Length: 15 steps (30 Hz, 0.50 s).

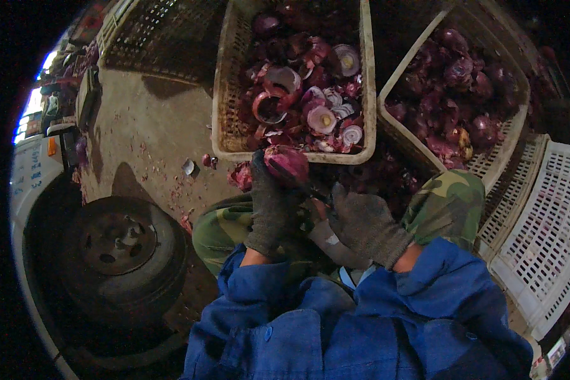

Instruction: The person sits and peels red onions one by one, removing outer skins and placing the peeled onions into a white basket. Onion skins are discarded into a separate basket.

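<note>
My left hand, in a dark knit glove, holds a red onion at the near rim of a plastic crate. A dark narrow blade, seemingly a knife's, lies against the onion's near side. Its handle end runs to my right hand, gloved too, which is closed around it just right of the onion. That crate holds onion skins, onion ends and cut rings. Another reddish onion or clump of skin is beside my left hand, below the crate's corner.
A second crate of whole red onions stands at the right, with white perforated crates nearer me. At the left are a vehicle wheel and an upturned dark crate. Skin scraps lie on the concrete floor. My camouflage-clad knees flank my hands.
</note>
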{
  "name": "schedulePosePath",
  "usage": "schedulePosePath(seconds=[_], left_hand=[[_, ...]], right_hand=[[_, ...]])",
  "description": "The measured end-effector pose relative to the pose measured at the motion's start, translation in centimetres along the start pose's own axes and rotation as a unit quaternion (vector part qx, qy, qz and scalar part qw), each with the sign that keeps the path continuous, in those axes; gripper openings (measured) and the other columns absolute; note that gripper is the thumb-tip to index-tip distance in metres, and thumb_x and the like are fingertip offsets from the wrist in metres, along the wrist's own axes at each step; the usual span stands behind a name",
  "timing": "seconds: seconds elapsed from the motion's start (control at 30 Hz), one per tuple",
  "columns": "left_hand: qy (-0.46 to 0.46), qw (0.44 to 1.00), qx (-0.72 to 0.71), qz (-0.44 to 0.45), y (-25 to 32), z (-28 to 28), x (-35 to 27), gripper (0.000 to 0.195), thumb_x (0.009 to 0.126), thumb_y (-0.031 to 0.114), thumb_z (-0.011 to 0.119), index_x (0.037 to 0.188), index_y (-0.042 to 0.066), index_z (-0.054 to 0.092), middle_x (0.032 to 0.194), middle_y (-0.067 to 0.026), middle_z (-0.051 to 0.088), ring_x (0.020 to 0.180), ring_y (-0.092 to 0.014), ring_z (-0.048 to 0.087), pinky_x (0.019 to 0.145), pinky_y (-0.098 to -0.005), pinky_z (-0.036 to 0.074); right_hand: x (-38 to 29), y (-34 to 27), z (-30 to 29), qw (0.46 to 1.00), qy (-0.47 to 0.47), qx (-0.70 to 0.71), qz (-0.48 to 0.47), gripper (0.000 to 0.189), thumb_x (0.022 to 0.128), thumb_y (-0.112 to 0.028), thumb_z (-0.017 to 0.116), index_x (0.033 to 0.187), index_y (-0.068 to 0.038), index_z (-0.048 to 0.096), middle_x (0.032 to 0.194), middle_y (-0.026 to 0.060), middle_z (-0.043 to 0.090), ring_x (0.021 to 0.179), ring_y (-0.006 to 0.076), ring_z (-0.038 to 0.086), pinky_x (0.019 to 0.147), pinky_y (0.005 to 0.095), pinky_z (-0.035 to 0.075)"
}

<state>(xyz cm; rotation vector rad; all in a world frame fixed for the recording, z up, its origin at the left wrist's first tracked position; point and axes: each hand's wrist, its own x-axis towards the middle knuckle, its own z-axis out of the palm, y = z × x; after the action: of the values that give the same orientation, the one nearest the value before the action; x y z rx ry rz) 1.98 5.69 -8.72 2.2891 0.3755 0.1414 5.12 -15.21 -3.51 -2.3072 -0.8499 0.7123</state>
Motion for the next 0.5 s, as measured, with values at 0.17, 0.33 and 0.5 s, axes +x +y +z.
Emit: schedulePosePath(seconds=[0.17,0.33,0.5], left_hand=[[-0.026,0.999,-0.007,-0.033,-0.1,-0.1,0.2,0.094,0.068,0.015,0.084,0.144,0.000,0.031,0.135,-0.0224,0.047,0.127,-0.038,0.050,0.106,-0.0462,0.043],[-0.028,0.997,-0.031,-0.070,-0.1,0.1,0.2,0.095,0.065,0.017,0.087,0.141,0.000,0.033,0.133,-0.0227,0.050,0.124,-0.039,0.052,0.103,-0.0470,0.045],[-0.024,0.999,0.007,-0.038,-0.2,-0.1,0.7,0.083,0.071,0.015,0.085,0.138,0.003,0.037,0.129,-0.0187,0.056,0.118,-0.034,0.057,0.098,-0.0431,0.050]], right_hand=[[1.3,-0.2,-0.5,0.999,-0.032,0.016,0.007,0.052,0.083,-0.024,0.065,0.119,0.009,0.049,0.088,0.0234,0.067,0.084,0.0411,0.068,0.073,0.0521,0.053],[3.7,0.2,0.9,1.000,0.013,0.015,0.004,0.028,0.090,-0.025,0.062,0.099,0.000,0.054,0.078,0.0216,0.067,0.076,0.0422,0.068,0.066,0.0535,0.052],[5.3,0.9,1.4,1.000,0.005,-0.005,-0.002,0.028,0.090,-0.026,0.063,0.096,0.000,0.055,0.080,0.0231,0.068,0.077,0.0430,0.068,0.068,0.0531,0.053]])
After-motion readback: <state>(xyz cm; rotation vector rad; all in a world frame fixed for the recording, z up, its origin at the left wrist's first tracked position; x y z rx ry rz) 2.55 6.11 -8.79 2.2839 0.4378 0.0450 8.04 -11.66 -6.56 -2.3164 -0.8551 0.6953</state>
